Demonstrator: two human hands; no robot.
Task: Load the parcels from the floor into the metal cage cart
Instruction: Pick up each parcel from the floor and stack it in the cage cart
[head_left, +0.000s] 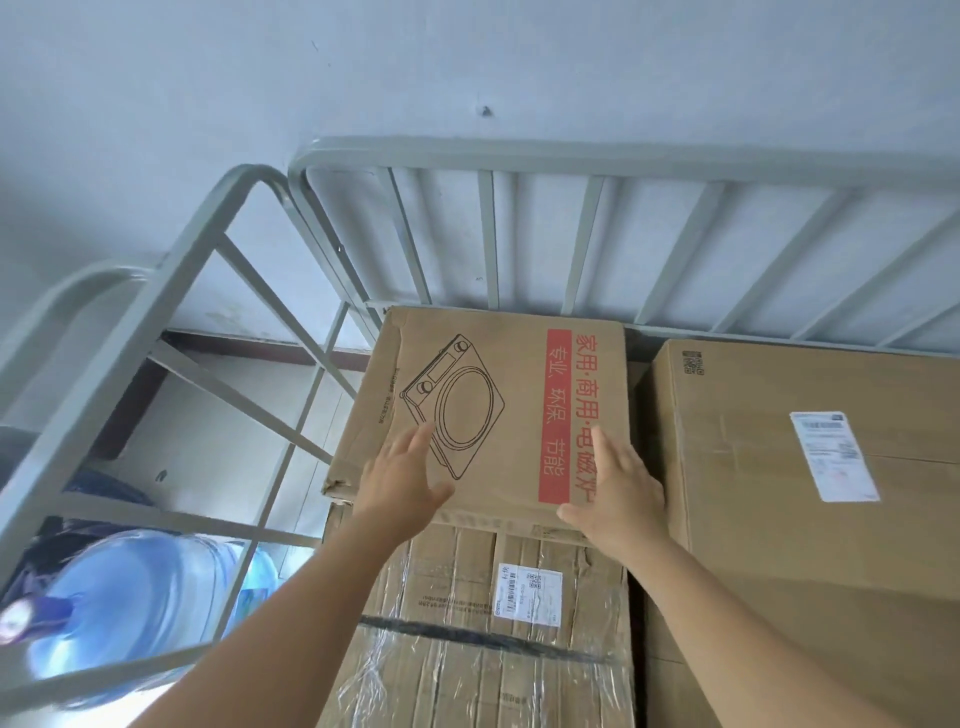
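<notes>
a blue water jug (135, 603) lies blurred outside the grey cage cart (291, 332). inside the cart, a stove box (493, 410) sits on a plastic-wrapped box (488, 639). the left hand (402, 480) and right hand (621, 480) rest flat on it, fingers straight, gripping nothing. a big labelled box (810, 488) beside it is cut off at the right edge

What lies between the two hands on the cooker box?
Head view: only the cooker box top, with its red printed band, lies between left hand and right hand.
</notes>
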